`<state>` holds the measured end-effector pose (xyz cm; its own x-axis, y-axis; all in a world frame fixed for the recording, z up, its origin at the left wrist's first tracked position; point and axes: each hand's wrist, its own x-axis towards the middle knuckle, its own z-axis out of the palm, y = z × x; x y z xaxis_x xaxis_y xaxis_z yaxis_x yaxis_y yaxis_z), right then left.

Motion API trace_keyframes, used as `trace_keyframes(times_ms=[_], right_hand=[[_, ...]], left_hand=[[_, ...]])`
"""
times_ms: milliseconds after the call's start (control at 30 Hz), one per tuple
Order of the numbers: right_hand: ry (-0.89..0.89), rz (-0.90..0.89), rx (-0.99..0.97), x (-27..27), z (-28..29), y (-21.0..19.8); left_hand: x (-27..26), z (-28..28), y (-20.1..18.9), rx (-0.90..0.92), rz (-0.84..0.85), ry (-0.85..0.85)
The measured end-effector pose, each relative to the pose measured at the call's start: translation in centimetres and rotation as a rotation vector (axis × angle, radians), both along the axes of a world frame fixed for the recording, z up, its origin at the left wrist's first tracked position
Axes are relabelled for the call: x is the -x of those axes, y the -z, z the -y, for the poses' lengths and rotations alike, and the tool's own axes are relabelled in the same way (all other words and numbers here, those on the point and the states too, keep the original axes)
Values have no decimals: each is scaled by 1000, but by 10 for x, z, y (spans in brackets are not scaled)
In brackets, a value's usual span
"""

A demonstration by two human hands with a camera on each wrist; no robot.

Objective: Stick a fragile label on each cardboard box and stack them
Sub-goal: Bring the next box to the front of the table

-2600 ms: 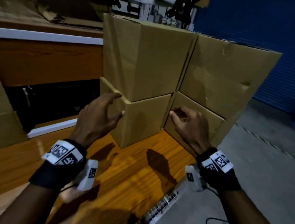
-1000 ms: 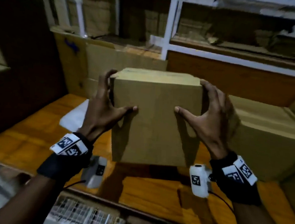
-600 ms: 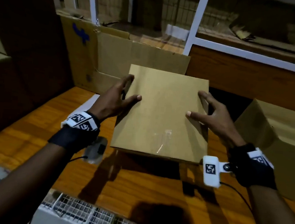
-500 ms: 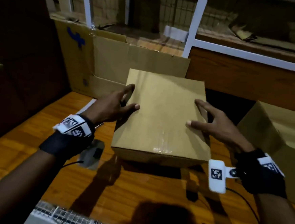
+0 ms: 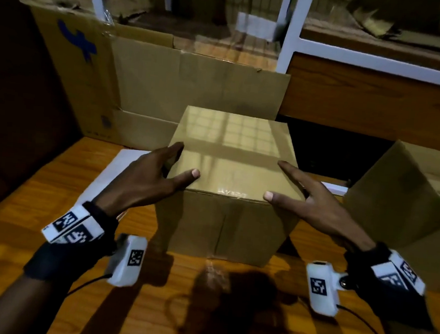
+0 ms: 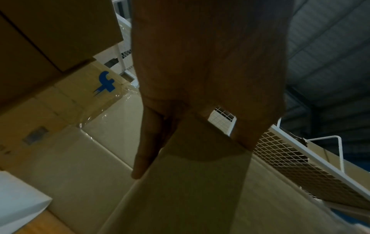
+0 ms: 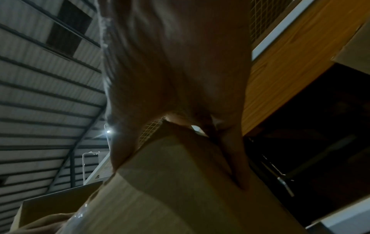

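Observation:
A plain brown cardboard box (image 5: 229,162) stands upright on the wooden table (image 5: 39,205), with clear tape along its top seam. My left hand (image 5: 152,180) lies against its left side with straight fingers, the thumb resting on the top near the front corner. My right hand (image 5: 313,205) mirrors it on the right side, thumb at the front top edge. The left wrist view shows my left hand (image 6: 200,71) flat along the box (image 6: 200,197). The right wrist view shows my right hand (image 7: 176,71) straddling the box's top corner (image 7: 180,182). No label shows on the box.
A white sheet (image 5: 110,168) lies on the table left of the box. A second cardboard box (image 5: 406,197) stands at the right. Flattened cardboard with a blue mark (image 5: 167,83) leans at the back, under a white shelf frame (image 5: 289,40).
I carried the box from the stacked boxes to this spot on the table, tipped it, and set it down upright. Both hands have stayed at its sides.

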<state>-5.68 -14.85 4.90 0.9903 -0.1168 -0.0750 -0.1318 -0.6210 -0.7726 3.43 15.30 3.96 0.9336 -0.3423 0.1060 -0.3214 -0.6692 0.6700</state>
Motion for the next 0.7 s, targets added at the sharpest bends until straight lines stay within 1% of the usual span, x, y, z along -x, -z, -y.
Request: trace_keyframes(times_ms=[133, 200, 333, 433, 500, 600, 700], right_hand=[[67, 13, -23, -2, -29, 1], [134, 19, 0, -1, -42, 1], [244, 25, 50, 3, -73, 3], [325, 58, 87, 4, -92, 5], [385, 50, 114, 5, -100, 6], [511, 98, 280, 5, -111, 8], [554, 232, 511, 1, -142, 1]], left_hand=[[-6, -22, 6, 23, 39, 24], [-5, -31, 9, 38, 57, 50], [-12, -50, 13, 6, 43, 102], [-23, -60, 15, 45, 44, 165], [-28, -65, 18, 93, 30, 212], [-32, -77, 23, 260, -95, 285], [-34, -96, 29, 433, -270, 360]])
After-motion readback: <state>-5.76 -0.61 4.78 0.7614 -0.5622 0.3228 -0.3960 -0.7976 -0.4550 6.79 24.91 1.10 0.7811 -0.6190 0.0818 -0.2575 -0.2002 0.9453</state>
